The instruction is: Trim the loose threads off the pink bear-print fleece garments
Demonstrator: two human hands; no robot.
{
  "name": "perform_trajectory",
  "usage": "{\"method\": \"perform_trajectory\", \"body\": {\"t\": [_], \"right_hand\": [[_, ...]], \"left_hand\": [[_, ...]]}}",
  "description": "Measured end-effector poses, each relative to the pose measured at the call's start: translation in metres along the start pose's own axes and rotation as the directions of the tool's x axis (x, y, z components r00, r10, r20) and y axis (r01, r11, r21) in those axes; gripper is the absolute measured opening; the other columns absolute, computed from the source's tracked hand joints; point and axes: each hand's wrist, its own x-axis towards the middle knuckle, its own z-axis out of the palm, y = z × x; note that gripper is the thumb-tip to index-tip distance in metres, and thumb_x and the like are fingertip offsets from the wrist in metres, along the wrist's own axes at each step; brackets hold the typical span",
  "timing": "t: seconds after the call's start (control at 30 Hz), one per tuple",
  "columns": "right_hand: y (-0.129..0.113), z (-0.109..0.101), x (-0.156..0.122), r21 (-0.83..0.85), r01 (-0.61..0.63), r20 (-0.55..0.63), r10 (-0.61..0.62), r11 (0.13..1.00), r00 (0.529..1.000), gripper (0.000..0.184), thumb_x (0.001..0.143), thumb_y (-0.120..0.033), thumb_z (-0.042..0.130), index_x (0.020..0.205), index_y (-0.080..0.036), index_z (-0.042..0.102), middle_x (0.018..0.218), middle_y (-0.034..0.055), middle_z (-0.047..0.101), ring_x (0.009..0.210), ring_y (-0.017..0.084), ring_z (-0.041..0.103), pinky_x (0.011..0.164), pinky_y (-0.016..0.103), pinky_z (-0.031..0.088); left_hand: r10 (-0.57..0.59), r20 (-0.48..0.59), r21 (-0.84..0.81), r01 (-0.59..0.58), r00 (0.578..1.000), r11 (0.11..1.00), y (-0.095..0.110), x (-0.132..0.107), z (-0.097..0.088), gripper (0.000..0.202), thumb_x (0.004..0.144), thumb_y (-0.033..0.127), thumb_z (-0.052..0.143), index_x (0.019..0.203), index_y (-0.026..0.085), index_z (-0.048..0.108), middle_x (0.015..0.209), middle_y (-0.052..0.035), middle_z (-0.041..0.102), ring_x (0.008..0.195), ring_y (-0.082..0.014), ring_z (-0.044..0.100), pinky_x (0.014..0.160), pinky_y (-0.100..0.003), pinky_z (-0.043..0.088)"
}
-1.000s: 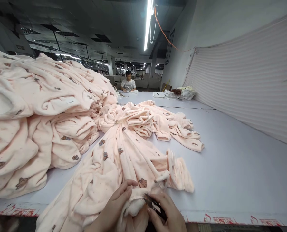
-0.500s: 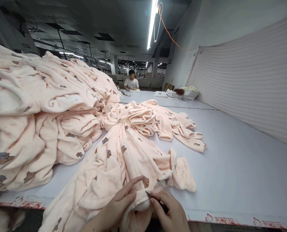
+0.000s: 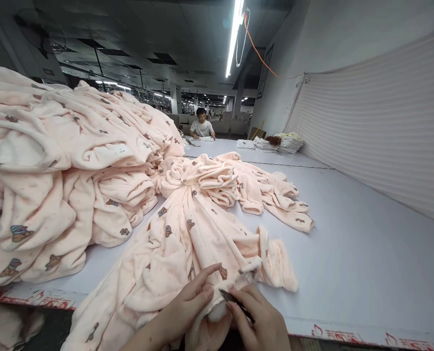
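A pale pink fleece garment (image 3: pixel 173 243) printed with small bears lies gathered toward me over the table's near edge. My left hand (image 3: pixel 189 304) grips its turned edge, thumb pressed on the cloth and index finger stretched out along it. In my right hand (image 3: pixel 258 317) is a dark, pointed pair of thread snips (image 3: pixel 240 304). The tip touches or nearly touches the whitish seam beside my left thumb. Whether the blades are parted I cannot tell. Part of the garment below my hands is hidden.
A tall heap of matching pink garments (image 3: pixel 66 161) rises on the left. More pink pieces (image 3: pixel 271 190) lie beyond the garment. Folded white stacks (image 3: pixel 275 142) sit at the far right of the white table (image 3: pixel 363 253). A person (image 3: pixel 202 127) is at the far end.
The view has shifted slightly. The snips lie more in view in my right hand, their point still at the seam. My left hand keeps its hold on the garment.
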Motion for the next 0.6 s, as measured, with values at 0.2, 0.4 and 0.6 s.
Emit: {"method": "perform_trajectory", "body": {"t": [0.2,0.4,0.6], "right_hand": [[0.001,-0.001,0.004,0.083,-0.048,0.001,0.048,0.995,0.999,0.022,0.091,-0.031,0.052,0.105,-0.028,0.068,0.093,0.002,0.071,0.083,0.018,0.069,0.07,0.022,0.055],[0.006,0.004,-0.007,-0.111,0.144,-0.048,-0.15,0.983,0.988,0.028,0.091,-0.037,0.051,0.114,-0.025,0.061,0.093,0.0041,0.07,0.07,0.018,0.068,0.061,0.024,0.054],[0.004,0.011,-0.011,-0.266,0.179,-0.096,-0.211,0.947,0.973,0.025,0.095,-0.035,0.044,0.108,-0.025,0.062,0.084,0.0029,0.07,0.058,0.018,0.065,0.053,0.027,0.051]], "left_hand": [[-0.007,-0.065,-0.098,0.0,0.998,0.995,-0.002,0.004,0.001,0.064,0.081,0.051,0.059,0.136,0.022,0.042,0.072,0.0048,0.041,0.065,-0.0118,0.037,0.062,-0.025,0.031],[-0.051,-0.077,-0.231,0.032,0.996,0.972,-0.009,0.006,0.001,0.064,0.08,0.046,0.062,0.136,0.02,0.041,0.071,0.0041,0.043,0.063,-0.0111,0.042,0.06,-0.024,0.031],[-0.05,-0.067,-0.199,0.035,0.997,0.979,-0.006,0.005,0.001,0.061,0.084,0.039,0.058,0.138,0.019,0.037,0.066,0.006,0.044,0.056,-0.008,0.037,0.053,-0.021,0.026]]}}
